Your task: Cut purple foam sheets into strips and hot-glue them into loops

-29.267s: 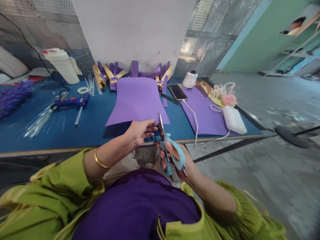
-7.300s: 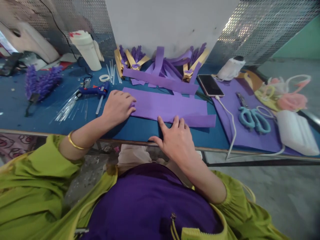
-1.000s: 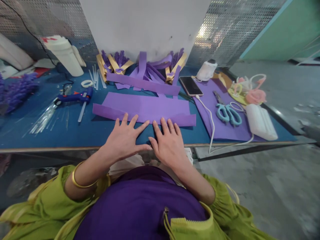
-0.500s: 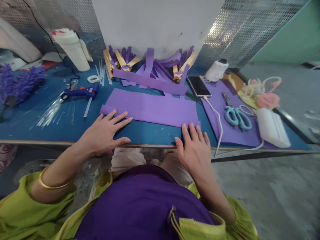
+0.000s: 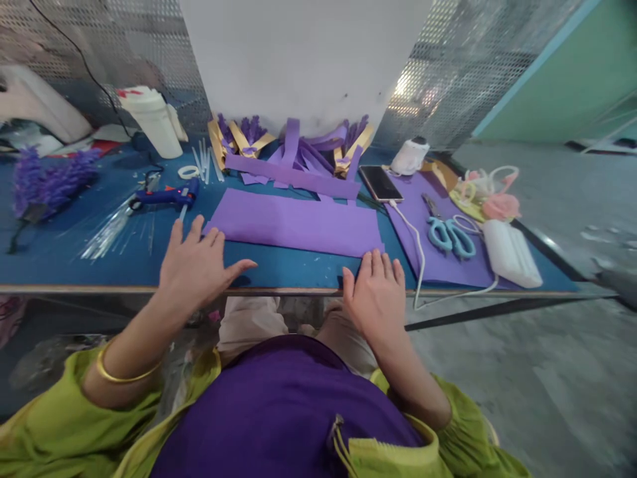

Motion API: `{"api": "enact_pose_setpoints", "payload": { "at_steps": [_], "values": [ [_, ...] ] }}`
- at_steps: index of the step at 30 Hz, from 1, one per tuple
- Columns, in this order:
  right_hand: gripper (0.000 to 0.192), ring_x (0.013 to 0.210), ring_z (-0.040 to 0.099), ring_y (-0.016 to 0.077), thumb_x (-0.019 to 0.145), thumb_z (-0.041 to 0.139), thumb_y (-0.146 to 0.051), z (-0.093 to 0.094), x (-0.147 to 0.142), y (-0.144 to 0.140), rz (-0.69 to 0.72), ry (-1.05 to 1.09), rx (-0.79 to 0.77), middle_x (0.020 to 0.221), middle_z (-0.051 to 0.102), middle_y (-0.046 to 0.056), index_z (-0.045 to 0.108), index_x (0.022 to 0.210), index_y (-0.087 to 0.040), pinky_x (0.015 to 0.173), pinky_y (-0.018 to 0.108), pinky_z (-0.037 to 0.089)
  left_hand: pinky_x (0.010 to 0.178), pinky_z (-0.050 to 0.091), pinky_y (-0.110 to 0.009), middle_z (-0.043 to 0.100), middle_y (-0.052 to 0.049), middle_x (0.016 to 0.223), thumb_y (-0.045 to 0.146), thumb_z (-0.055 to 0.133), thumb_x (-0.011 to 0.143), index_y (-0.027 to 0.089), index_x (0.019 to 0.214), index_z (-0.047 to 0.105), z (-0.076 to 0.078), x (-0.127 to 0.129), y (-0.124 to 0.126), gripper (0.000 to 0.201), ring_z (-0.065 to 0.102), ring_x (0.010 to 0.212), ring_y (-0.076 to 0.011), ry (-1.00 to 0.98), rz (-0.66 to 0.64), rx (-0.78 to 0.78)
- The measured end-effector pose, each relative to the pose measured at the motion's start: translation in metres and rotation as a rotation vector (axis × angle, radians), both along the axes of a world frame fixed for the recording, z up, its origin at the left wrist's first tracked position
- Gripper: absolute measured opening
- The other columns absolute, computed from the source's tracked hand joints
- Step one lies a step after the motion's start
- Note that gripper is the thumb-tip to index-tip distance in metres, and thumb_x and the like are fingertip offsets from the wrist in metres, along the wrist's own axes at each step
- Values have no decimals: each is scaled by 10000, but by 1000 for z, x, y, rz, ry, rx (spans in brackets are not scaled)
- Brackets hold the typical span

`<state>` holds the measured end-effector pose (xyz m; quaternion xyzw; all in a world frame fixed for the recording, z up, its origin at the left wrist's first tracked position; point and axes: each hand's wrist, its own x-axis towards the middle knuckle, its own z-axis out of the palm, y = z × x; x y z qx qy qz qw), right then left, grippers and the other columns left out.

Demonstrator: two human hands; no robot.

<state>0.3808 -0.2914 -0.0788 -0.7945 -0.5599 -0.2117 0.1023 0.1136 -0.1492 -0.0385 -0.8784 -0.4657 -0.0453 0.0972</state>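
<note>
Purple sheet (image 5: 293,224) by worktop (image 5: 293,271) front edge: likely light, creasable; take short ends. Left hand (image 5: 192,269) wide, right hand (image 5: 377,295) narrower, neither gripping.

Free strip of flat blue tabletop (image 5: 293,269) btwn my L hand (image 5: 192,272) & R hand (image 5: 375,295), but dark-blue plastic glue gun (image 5: 166,196) blocks beyond L, thin white cable (image 5: 419,245) beside R.

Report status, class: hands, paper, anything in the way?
Left hand, right hand open at opposite ends of purple paper. Paper lying flat. Strips close behind; scissors off right.
</note>
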Motion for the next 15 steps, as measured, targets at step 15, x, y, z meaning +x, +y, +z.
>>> {"api": "enact_pose_setpoints", "payload": {
  "at_steps": [15],
  "values": [
    [608, 1401, 454, 342, 1037, 353, -418, 13, -20, 22, 341, 115, -154, 1502, 496, 215, 497, 1445, 10, 1175, 490, 296, 1138, 249, -674, 260, -96, 1653, 864, 263, 840, 242, 1593, 266, -2, 44, -8, 977, 181, 1506, -447, 50, -368, -291]
  ]
}}
